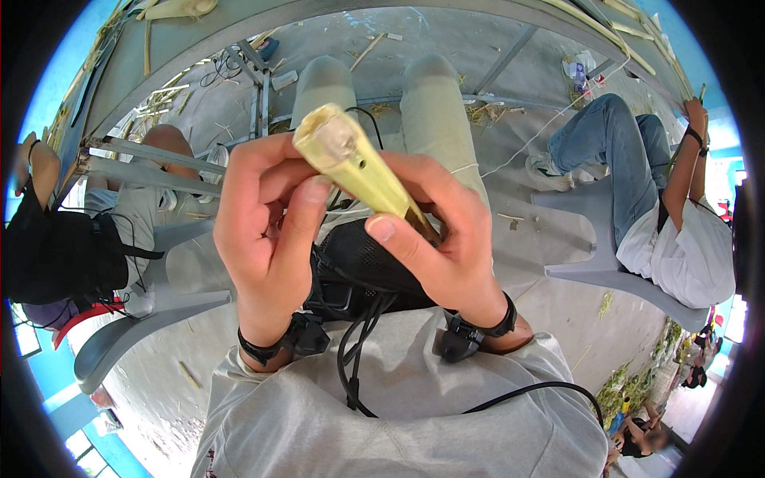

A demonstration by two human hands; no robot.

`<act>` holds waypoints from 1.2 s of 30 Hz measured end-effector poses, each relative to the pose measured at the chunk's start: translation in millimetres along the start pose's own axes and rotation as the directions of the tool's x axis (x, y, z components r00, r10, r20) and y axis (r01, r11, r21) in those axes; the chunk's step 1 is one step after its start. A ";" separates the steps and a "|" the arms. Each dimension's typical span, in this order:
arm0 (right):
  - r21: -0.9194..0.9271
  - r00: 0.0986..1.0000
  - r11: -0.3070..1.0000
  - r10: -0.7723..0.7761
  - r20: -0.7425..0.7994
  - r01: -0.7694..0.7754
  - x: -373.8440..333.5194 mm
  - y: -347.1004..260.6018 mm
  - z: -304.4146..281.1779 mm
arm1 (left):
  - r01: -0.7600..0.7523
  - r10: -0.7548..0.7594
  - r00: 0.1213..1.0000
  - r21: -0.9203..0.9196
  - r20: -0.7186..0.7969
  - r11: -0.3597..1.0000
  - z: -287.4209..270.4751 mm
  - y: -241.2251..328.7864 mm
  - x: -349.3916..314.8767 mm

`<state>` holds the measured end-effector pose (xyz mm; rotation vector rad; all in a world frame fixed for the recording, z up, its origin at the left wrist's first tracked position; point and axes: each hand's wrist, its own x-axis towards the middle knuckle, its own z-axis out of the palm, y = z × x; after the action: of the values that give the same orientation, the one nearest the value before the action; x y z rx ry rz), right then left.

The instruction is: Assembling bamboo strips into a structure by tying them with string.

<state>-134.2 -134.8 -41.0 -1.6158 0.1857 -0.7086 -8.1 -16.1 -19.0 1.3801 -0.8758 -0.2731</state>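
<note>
Over my lap I hold a short, thick piece of pale green plant stalk (356, 163) between both hands. Its cut, rough-edged end points up and to the left, and a small dark hole shows in its side near that end. Closed around the stalk's upper left side is my left hand (256, 219), the thumb pressed close to it and some fingers behind. My right hand (449, 239) grips the lower right end, thumb in front. A brownish patch shows at that lower end, partly covered by the right hand.
A metal-framed table (263, 24) curves across the front, with stalks at its edges. People sit at left and right on grey chairs (582, 231). A black mesh device (370, 255) with cables lies on my lap. Plant scraps (490, 113) litter the floor.
</note>
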 end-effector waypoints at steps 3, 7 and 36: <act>0.100 0.990 0.990 0.110 -0.088 -0.101 -2.4 -0.9 -3.3 | 0.046 -0.056 0.996 0.140 0.066 0.989 -4.1 1.1 3.9; 0.271 0.975 0.962 0.097 -0.201 -0.039 2.9 4.7 -8.6 | 0.064 -0.054 0.997 0.222 -0.051 0.973 -8.9 3.1 5.7; 0.168 0.985 0.970 0.168 0.051 -0.174 -1.8 0.4 -7.3 | -0.073 0.093 0.995 0.331 -0.044 0.941 -2.9 19.7 10.6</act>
<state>-139.5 -140.2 -41.9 -1.4272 0.2281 -0.5471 -5.3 -16.6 3.3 1.6465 -0.9573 -0.0185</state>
